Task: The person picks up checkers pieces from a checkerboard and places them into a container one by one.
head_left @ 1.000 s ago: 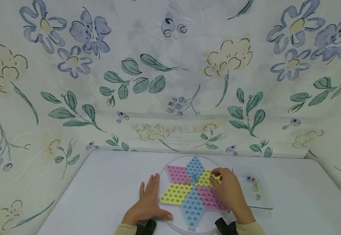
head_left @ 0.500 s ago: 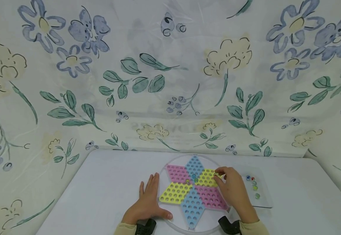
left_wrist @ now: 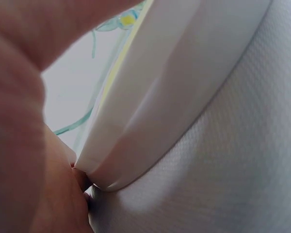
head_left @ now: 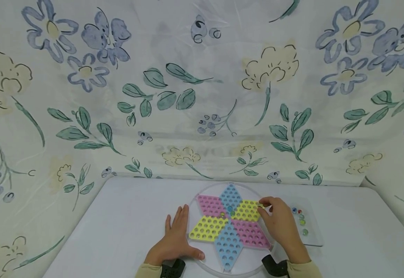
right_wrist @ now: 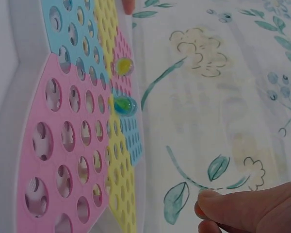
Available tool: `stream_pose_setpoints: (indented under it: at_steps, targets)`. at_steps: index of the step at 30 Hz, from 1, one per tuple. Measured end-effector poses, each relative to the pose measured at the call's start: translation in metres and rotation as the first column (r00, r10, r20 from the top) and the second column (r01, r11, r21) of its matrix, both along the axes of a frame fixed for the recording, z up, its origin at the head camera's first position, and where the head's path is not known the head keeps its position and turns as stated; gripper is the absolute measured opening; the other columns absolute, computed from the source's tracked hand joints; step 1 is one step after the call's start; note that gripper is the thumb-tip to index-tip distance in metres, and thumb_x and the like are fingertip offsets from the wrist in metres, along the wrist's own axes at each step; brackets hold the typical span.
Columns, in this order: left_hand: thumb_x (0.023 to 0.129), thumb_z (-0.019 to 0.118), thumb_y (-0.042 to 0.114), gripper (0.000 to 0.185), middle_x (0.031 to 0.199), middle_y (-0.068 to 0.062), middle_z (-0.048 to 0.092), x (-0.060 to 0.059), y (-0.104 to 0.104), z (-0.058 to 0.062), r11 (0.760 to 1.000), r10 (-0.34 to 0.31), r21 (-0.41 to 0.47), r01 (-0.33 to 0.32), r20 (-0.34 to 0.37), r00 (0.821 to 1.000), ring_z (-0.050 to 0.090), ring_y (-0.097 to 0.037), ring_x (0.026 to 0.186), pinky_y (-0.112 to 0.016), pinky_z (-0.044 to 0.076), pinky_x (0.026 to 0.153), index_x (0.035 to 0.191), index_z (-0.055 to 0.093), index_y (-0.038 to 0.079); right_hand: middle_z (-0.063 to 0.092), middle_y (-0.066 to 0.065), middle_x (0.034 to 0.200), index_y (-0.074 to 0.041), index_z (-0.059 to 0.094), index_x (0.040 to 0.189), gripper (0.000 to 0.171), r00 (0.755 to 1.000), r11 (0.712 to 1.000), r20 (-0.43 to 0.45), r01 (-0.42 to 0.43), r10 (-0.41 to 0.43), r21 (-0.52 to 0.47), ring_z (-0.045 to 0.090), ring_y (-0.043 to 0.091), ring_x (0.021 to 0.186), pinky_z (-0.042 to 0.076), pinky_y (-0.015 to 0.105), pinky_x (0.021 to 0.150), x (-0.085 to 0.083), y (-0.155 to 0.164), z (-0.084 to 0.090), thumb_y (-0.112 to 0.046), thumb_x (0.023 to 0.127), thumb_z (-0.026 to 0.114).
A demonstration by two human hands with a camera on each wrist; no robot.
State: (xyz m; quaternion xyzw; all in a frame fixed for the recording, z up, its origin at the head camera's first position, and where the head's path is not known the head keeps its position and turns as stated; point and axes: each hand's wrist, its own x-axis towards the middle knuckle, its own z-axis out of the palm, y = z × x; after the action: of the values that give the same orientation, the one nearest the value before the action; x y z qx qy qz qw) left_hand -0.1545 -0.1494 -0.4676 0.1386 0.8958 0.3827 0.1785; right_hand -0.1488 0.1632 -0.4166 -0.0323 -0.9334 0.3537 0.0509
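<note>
A Chinese checkers board (head_left: 228,239) with pink, yellow and blue points lies on the table. Several marbles are on it: a yellowish marble (head_left: 222,214) left of centre, a blue marble (head_left: 230,209) and a green marble (head_left: 232,213) close together. My left hand (head_left: 175,241) lies at the board's left rim, fingers straight and thumb spread along the near edge. At the outer tip of the right yellow point, my right hand (head_left: 279,220) pinches a marble between thumb and fingertips, mostly hidden by them. The right wrist view shows the thumb (right_wrist: 242,206) beyond the board's holes.
A clear shallow tray (head_left: 314,237) stands right of the board, partly behind the right forearm. Several marbles (head_left: 302,222) lie in it. The white table (head_left: 125,216) ends at a flowered curtain (head_left: 202,116) behind.
My right hand has moved right along the yellow point to its outer tip, with the pinched marble. The left hand has stayed in place.
</note>
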Motion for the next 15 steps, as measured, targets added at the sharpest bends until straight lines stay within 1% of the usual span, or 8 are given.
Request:
stream_pose_setpoints:
  at_steps: [5, 15]
  targets:
    - [0.061, 0.095, 0.049, 0.148, 0.164, -0.029, 0.002, 0.0000, 0.0015, 0.0009, 1.000, 0.006, -0.004, -0.006, 0.002, 1.000, -0.008, -0.043, 0.152, -0.063, -0.016, 0.113, 0.157, -0.001, -0.009, 0.066, 0.012, 0.102, 0.000, 0.070, 0.111, 0.019, 0.999, 1.000, -0.032, -0.005, 0.004, -0.005, 0.056, 0.024, 0.087, 0.048, 0.041, 0.076, -0.0002, 0.0045, -0.0015, -0.009, 0.094, 0.070]
    - [0.061, 0.094, 0.051, 0.148, 0.165, -0.028, 0.000, 0.0001, 0.0006, -0.0001, 1.000, -0.005, -0.004, 0.005, -0.007, 1.000, -0.009, -0.043, 0.152, -0.063, -0.017, 0.113, 0.157, -0.001, -0.009, 0.066, 0.014, 0.105, 0.000, 0.069, 0.115, 0.022, 0.999, 0.999, -0.012, 0.044, -0.044, 0.018, 0.055, 0.026, 0.090, 0.049, 0.041, 0.078, -0.0014, 0.0108, -0.0010, -0.010, 0.095, 0.069]
